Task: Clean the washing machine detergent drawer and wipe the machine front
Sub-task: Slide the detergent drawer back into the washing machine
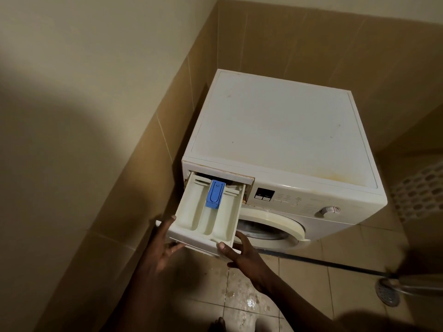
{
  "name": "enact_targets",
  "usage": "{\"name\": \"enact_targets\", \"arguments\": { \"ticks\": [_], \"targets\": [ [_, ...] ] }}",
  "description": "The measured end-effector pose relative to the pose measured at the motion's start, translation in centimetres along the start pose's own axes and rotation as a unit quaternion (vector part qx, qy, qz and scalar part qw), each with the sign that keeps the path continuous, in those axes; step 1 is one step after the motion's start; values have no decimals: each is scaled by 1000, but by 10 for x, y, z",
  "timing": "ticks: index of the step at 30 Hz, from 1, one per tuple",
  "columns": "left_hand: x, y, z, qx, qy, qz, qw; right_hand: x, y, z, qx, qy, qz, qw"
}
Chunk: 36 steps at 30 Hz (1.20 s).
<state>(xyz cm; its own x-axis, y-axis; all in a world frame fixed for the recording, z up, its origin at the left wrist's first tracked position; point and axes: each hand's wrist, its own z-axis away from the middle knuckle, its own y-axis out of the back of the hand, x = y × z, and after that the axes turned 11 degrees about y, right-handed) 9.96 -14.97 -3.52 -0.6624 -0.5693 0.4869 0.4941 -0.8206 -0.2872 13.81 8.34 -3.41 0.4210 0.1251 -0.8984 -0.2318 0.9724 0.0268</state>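
A white front-loading washing machine (275, 130) stands in a tiled corner. Its white detergent drawer (191, 212) is pulled far out of the slot at the machine's upper left, and a blue insert (215, 194) sits in the middle compartment. My left hand (163, 248) grips the drawer's front left corner from below. My right hand (236, 252) holds the front right corner, thumb on the drawer's face. The round door (271, 228) lies below the drawer, partly hidden by it. The control panel with a dial (329, 210) runs to the right.
Tan tiled walls close in on the left and behind the machine. The floor tiles (249, 300) in front are wet. A round floor drain (388, 292) and a dark hose lie at the right. A white perforated basket (422, 188) stands at the right edge.
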Motion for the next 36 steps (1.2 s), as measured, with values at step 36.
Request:
{"name": "enact_targets", "arguments": {
  "ticks": [36],
  "targets": [
    [4, -97, -38, -69, 49, 70, 994, -88, 66, -88, 146, 162, 588, 779]
  ]
}}
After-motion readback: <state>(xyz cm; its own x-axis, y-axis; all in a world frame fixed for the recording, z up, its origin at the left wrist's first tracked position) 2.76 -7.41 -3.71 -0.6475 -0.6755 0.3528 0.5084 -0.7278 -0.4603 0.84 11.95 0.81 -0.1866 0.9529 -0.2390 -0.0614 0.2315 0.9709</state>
